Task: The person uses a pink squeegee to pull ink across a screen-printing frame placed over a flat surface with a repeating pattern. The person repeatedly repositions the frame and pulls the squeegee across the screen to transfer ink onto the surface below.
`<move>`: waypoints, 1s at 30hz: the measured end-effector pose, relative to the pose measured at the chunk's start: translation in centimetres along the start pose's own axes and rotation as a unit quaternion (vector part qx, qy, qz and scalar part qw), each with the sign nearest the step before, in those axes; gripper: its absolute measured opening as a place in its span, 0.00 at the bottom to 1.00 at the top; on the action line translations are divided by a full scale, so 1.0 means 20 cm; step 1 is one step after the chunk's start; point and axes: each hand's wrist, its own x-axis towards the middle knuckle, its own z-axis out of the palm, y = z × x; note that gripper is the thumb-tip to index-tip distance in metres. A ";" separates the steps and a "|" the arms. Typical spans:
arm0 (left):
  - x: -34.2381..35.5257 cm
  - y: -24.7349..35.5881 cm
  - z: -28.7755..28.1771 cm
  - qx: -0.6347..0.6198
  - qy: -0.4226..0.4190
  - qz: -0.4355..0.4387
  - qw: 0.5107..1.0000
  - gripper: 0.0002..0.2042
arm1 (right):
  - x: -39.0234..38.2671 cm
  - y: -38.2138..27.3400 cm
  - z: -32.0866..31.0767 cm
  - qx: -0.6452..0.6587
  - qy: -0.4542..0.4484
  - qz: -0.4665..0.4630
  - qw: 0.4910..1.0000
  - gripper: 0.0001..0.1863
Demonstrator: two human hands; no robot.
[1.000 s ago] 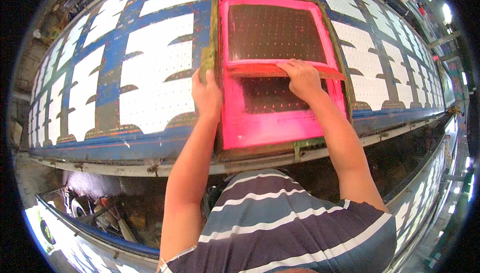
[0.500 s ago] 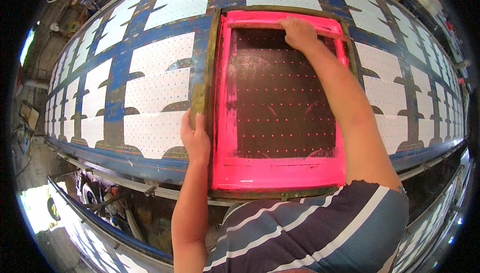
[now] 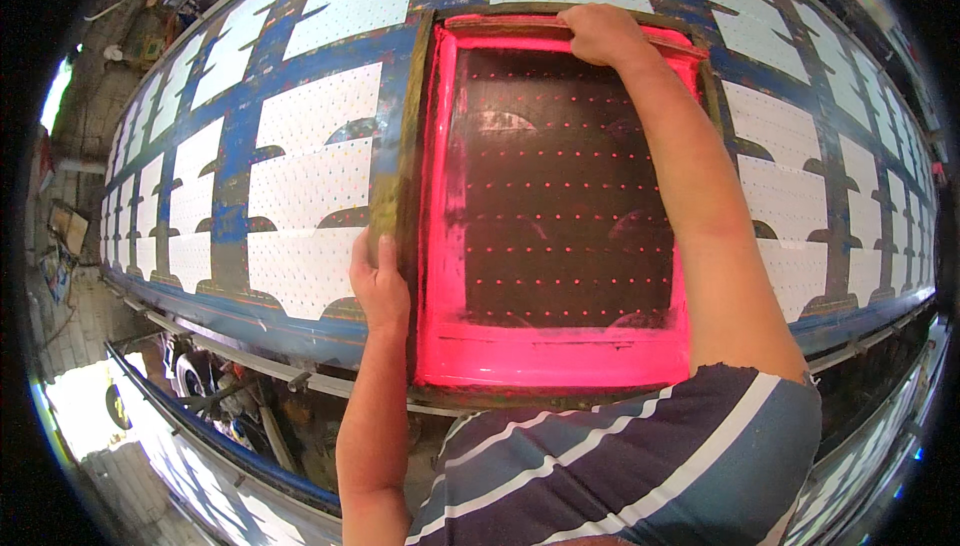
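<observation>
In front of me on the long table lies a screen-printing frame (image 3: 401, 146) with wooden rails. Its dark mesh panel (image 3: 560, 196) carries rows of small pink dots, and bright pink ink (image 3: 550, 351) borders it, thickest along the near edge. My left hand (image 3: 381, 281) is closed on the left rail, thumb on top. At the far end of the frame, my right hand (image 3: 605, 34) grips a squeegee (image 3: 500, 22), a long ink-smeared bar reaching nearly across the width. The blade's lower edge is hidden.
White cut pieces (image 3: 315, 171) printed with small dots lie in rows on the blue, paint-stained table (image 3: 233, 186), on both sides of the frame and beyond it. A rail (image 3: 330, 386) follows the table's near edge. Another table with white pieces (image 3: 200, 491) is at lower left.
My right hand has pushed the squeegee farther away, up to the far rail, uncovering more of the dark mesh. The frame and my left hand appear slightly farther left in view.
</observation>
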 end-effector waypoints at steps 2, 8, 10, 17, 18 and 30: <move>0.00 -0.01 0.00 0.000 -0.005 0.000 1.000 0.19 | -0.06 -0.04 -0.05 0.016 -0.029 -0.017 0.999 0.19; 0.03 -0.10 0.01 0.058 0.032 0.083 0.994 0.22 | -0.55 -0.29 -0.13 0.024 -0.035 -0.033 0.999 0.17; 0.04 -0.13 0.01 0.074 0.043 0.107 0.991 0.23 | -0.75 -0.41 -0.16 0.035 -0.059 -0.032 0.997 0.22; 0.05 -0.14 0.03 0.020 0.047 0.128 0.990 0.25 | -1.56 -0.89 -0.28 0.065 -0.041 -0.030 0.997 0.17; 0.05 -0.14 0.03 0.027 0.053 0.135 0.989 0.25 | -1.66 -0.96 -0.29 0.067 -0.040 -0.030 0.996 0.17; 0.03 -0.09 0.01 0.074 0.038 0.099 0.992 0.30 | -2.33 -1.33 -0.30 0.091 0.004 -0.041 0.995 0.23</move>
